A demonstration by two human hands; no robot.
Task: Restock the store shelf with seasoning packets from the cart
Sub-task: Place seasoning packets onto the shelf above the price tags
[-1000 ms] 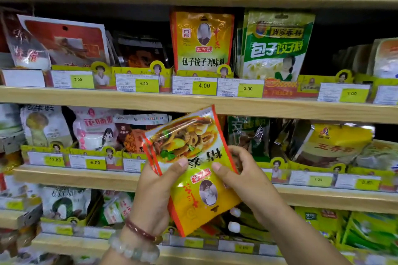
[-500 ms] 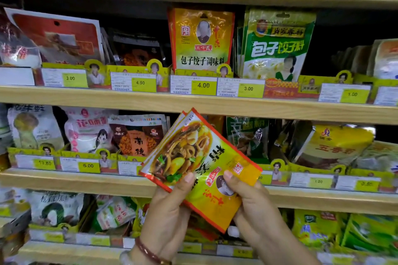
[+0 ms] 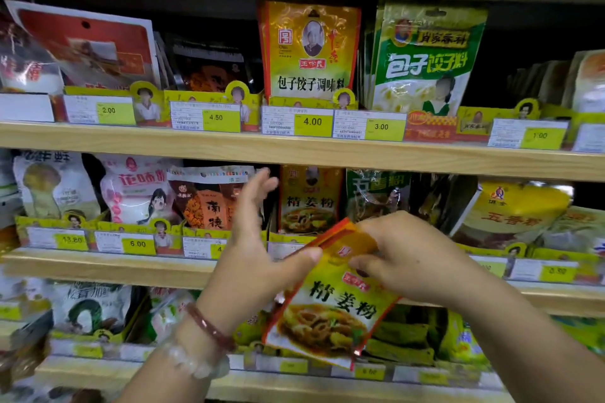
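Yellow-and-orange seasoning packet (image 3: 330,301) hangs pinched at its top by the right hand (image 3: 409,258); the left hand (image 3: 258,239), fingers straight, touches it with the thumb. Placing step: next, lift it into the matching packets (image 3: 309,199) just above the grip

Glossy plastic seasoning packet (image 3: 330,314); matt pale wood-grain shelf (image 3: 294,157); paper price tags (image 3: 312,121).

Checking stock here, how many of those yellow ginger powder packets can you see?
2: one packet in the right hand, another packet standing on the middle shelf; more may hide behind it.
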